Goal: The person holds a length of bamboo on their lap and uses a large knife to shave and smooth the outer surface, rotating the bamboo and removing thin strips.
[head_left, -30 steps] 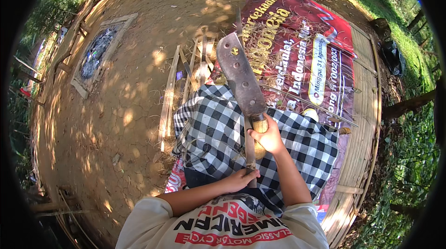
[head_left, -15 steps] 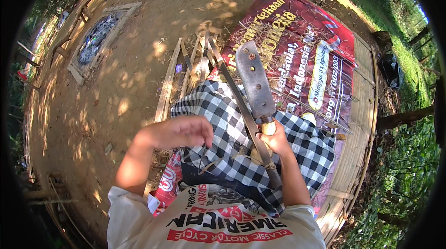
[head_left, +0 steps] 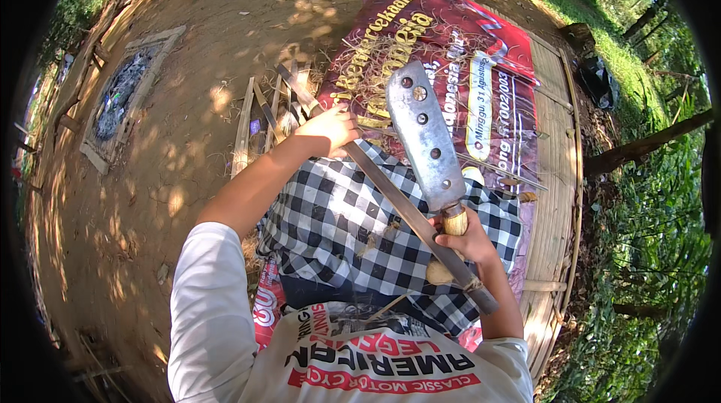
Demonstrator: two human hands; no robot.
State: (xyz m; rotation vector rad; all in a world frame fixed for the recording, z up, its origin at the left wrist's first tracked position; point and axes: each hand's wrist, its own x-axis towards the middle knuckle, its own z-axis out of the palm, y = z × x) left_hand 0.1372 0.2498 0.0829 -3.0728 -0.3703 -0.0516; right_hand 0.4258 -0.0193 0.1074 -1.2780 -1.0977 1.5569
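Note:
My right hand (head_left: 472,238) is closed round the wooden handle of a cleaver (head_left: 428,136). Its broad grey blade has several holes and points away from me. A long brown bamboo strip (head_left: 394,194) slants across my lap, its near end by my right forearm. Its far part is gripped by my left hand (head_left: 334,131), whose fingers wrap over it. The strip also passes against the fingers of my right hand. Black-and-white checked cloth (head_left: 330,208) covers my legs beneath both tools. A rounded pale piece (head_left: 438,273) lies under the strip; I cannot make out what it is.
Several split bamboo pieces (head_left: 244,121) lie beyond my left arm. A red printed banner (head_left: 496,35) strewn with thin shavings covers part of a bamboo platform (head_left: 559,178). An ash-filled fire pit (head_left: 120,95) is at the left, and a dark bag (head_left: 597,81) at the right.
My left hand has reached forward and taken hold of the bamboo strip. The strip now slants more, its near end further right. The cleaver has shifted slightly right and nearer.

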